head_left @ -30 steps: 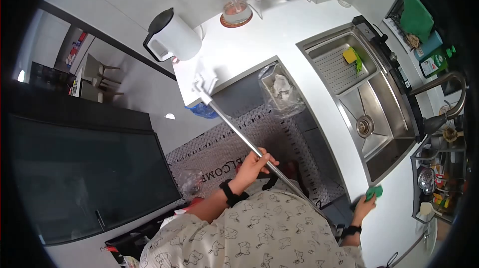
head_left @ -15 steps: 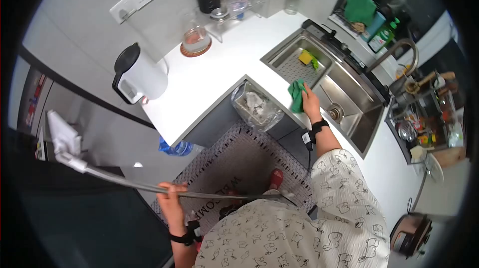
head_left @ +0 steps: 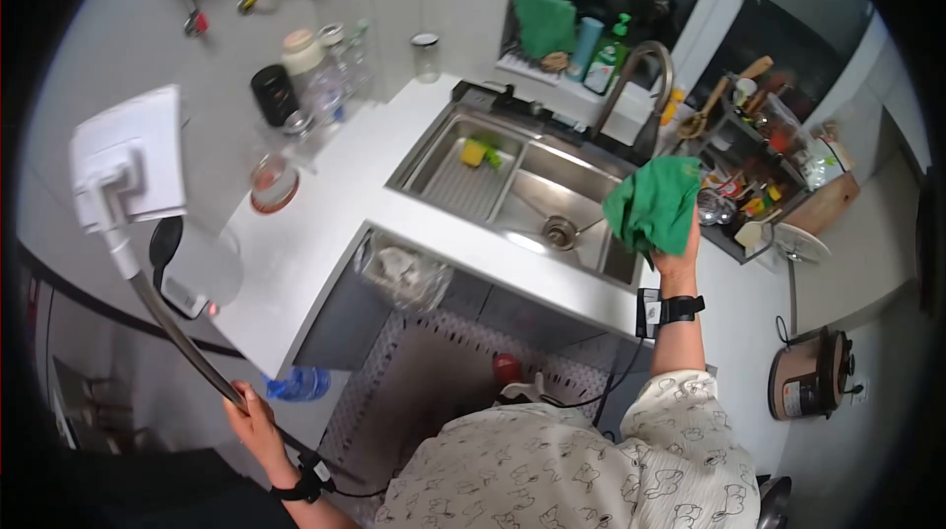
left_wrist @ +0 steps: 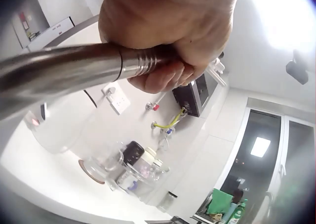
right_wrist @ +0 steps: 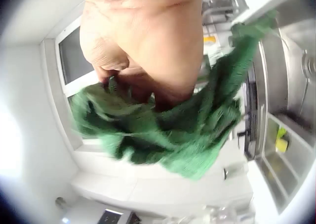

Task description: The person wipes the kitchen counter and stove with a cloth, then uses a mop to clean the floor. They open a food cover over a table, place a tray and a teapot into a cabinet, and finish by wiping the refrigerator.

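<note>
My left hand [head_left: 256,426] grips the metal pole [head_left: 169,322] of a flat mop at the left. The mop's white rectangular head [head_left: 148,160] is raised and overlaps the wall and kettle in the head view. Up close in the left wrist view, the fingers wrap round the shiny pole [left_wrist: 64,70] beside a ribbed joint. My right hand [head_left: 680,258] holds a crumpled green cloth [head_left: 652,202] above the right end of the sink [head_left: 389,182]. Folds of the cloth [right_wrist: 168,137] hang loosely from the fingers in the right wrist view, hiding the fingertips.
A white kettle [head_left: 212,268] stands on the counter [head_left: 281,278], with a glass jug [head_left: 271,179] and several bottles behind. A lined bin [head_left: 404,278] hangs at the counter's edge. Right of the tap [head_left: 650,56] is a utensil rack [head_left: 729,155]; a brown cooker [head_left: 808,376] stands farther right.
The mop head has swung from over the counter out to the left and then upward. My right hand has carried the green cloth from the counter's edge to above the sink. The head view has turned right.
</note>
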Motion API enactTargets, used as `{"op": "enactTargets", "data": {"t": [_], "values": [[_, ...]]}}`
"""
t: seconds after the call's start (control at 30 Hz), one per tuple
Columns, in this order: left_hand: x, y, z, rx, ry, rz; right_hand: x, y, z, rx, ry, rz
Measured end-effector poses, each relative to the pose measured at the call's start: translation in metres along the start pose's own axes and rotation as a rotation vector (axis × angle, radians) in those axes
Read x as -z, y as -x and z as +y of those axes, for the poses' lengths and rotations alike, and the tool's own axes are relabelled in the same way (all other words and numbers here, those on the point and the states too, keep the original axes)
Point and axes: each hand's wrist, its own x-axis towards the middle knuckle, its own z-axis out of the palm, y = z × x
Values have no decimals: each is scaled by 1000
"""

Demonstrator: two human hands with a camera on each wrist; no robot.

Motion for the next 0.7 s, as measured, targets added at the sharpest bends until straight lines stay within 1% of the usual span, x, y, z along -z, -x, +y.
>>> {"op": "enactTargets", "data": {"t": [0.03, 0.1, 0.13, 0.2, 0.23, 0.3, 0.33, 0.37, 0.4, 0.43, 0.47, 0.53, 0.6, 0.63, 0.67, 0.7], "values": [[-14, 8, 1, -10, 15, -8, 12, 0, -13, 20, 1, -3], [-50, 23, 1, 62, -46, -30, 28, -19, -37, 167, 75, -51], [-68, 31, -2, 39, -26, -22, 24, -25, -51, 181, -19, -57], [-96, 50, -7, 124, 6, -38, 42, -57, -82, 328, 29, -48], [-112, 54, -6, 114, 9, -41, 41, -72, -97, 337, 23, -50], [-139, 62, -1, 119, 24, 21, 27, -109, -131, 350, 94, -245], [-146, 62, -1, 115, 29, 33, 25, -138, -150, 255, 216, -259], [-156, 62, 0, 103, -6, 72, 18, -185, -167, 146, 337, -293], [-158, 65, 3, 95, -48, 98, 5, -212, -174, 55, 628, -180], [-164, 68, 12, 123, -78, 112, -29, -229, -164, 173, 964, -233], [-169, 71, 14, 130, -80, 137, -51, -247, -152, 377, 1108, -632], [-176, 75, 18, 63, -264, 131, -68, -282, -140, 312, 1479, -663], [-179, 80, 14, 72, -260, 129, -64, -310, -133, 238, 1528, -645], [-181, 82, 15, 82, -243, 108, -50, -327, -125, 244, 1523, -610], [-184, 83, 19, 86, -248, 111, -37, -339, -123, 237, 1521, -614], [-193, 82, 29, 105, -266, 117, -31, -344, -123, 249, 1579, -638]]}}
